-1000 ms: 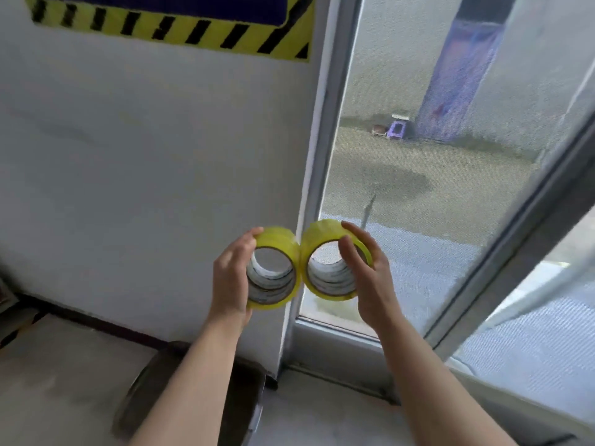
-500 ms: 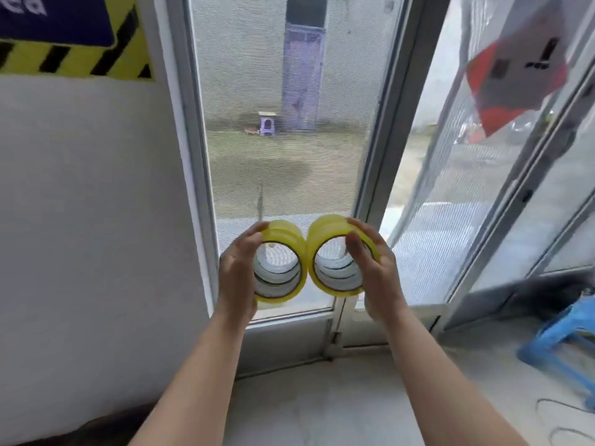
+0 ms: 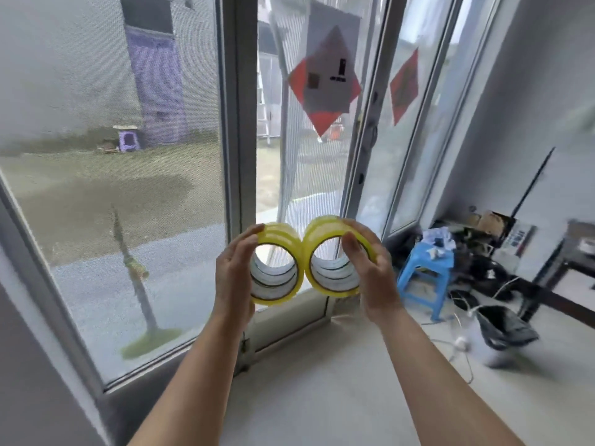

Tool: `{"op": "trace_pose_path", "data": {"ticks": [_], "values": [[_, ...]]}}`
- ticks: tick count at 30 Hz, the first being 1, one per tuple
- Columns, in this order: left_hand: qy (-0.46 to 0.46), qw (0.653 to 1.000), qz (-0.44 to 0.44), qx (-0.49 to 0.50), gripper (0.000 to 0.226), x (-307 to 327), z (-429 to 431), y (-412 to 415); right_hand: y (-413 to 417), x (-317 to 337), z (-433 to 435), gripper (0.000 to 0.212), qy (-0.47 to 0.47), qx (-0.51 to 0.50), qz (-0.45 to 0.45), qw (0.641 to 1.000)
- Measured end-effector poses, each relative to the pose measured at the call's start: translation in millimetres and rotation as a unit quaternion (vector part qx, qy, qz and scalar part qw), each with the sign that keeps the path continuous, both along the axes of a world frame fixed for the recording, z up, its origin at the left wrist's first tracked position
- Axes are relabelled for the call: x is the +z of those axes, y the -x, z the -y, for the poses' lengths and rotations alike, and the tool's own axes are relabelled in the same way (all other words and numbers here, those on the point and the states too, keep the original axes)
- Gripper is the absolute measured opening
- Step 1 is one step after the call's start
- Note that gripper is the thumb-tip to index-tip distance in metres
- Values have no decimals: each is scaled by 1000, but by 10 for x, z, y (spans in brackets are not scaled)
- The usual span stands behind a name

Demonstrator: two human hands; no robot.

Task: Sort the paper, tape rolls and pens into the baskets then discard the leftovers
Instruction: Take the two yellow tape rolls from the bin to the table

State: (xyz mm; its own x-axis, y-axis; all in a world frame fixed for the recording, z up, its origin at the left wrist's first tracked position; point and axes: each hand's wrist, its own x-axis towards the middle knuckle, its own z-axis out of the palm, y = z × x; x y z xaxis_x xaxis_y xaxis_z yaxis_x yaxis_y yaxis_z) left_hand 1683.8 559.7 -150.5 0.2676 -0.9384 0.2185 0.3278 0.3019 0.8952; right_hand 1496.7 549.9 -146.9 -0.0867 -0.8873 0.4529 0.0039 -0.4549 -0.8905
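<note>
I hold two stacks of yellow tape rolls side by side in front of me, at chest height. My left hand point(image 3: 233, 281) grips the left tape stack point(image 3: 279, 262) from its left side, fingers curled over the top rim. My right hand point(image 3: 373, 272) grips the right tape stack point(image 3: 335, 252) from its right side, thumb across the front rim. The two stacks touch each other in the middle, their open cores facing me. No baskets, paper or pens are in view.
Glass windows and a glass door point(image 3: 309, 156) with red diamond stickers stand straight ahead. A blue plastic stool point(image 3: 425, 275) sits low on the right, with dark clutter, cables point(image 3: 463, 346) and a dark table point(image 3: 576, 249) beyond it. Pale floor lies below my arms.
The view has swung to the right, from the white wall to the windows, door and stool. Both hands keep the same grip on the tape stacks.
</note>
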Motion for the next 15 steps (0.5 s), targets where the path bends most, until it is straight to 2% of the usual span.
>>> {"op": "trace_pose_path", "data": {"ticks": [5, 9, 13, 15], "values": [[-1, 998, -1, -57, 32, -13, 148, 852, 845, 43, -130, 26, -1, -70, -5, 998], [-2, 995, 2, -96, 33, -11, 239, 1623, 1616, 39, -220, 48, -18, -97, 14, 995], [-1, 991, 2, -137, 27, -12, 296, 2381, 2342, 64, -304, 38, -13, -136, 11, 991], [-6, 987, -6, -161, 28, -16, 326, 2742, 2679, 71, -347, 40, -9, -153, 6, 988]]}}
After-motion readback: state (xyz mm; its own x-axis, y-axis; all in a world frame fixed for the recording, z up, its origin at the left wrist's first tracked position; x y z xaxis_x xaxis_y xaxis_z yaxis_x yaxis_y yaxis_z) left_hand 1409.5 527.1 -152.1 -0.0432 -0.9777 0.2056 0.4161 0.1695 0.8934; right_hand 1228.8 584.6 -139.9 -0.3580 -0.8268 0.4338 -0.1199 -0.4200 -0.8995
